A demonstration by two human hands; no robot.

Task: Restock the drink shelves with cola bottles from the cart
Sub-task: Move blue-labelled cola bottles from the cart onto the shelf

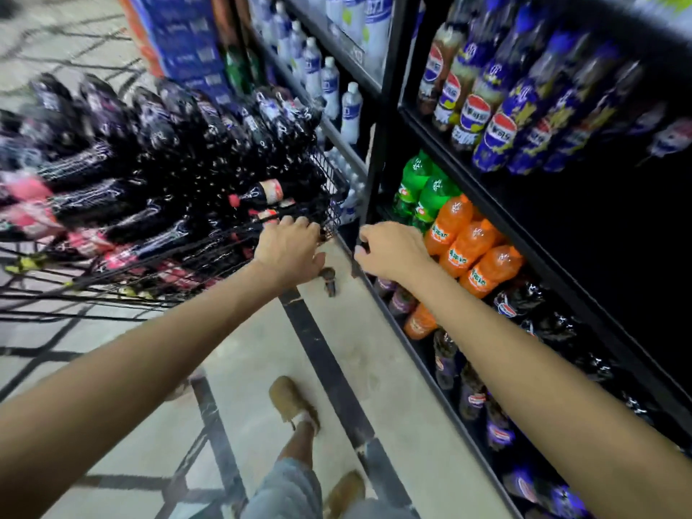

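Forearms: both reach forward from the bottom of the view, the left forearm (pixel 149 350) toward the cart (pixel 331 174), the right forearm (pixel 524 350) along the front of the drink shelves (pixel 468 170).
Left hand (pixel 290 245): fingers curled over the top wire at the cart's near corner, gripping the rim; no bottle in it.
Right hand (pixel 393 250): just beside the black upright (pixel 378 151), fingers loosely curled with nothing in them; I cannot tell whether the fingertips touch the frame.
Cola bottles (pixel 168 162): piled on their sides in the cart, dark and blurred; one red-capped neck (pixel 258 192) lies just beyond the left hand's fingers.
Shelf stock: orange soda bottles (pixel 468 241) and green soda bottles (pixel 423 185) sit just past the right hand, with Pepsi bottles (pixel 498 136) on the tier above.
Handling: I judge each full bottle heavy and stiff-walled while sealed, with smooth plastic that may slip; the pile may shift as one is drawn out.
Hold: I would take the nearest bottle round the neck below the cap, or round the labelled waist, then support the base.
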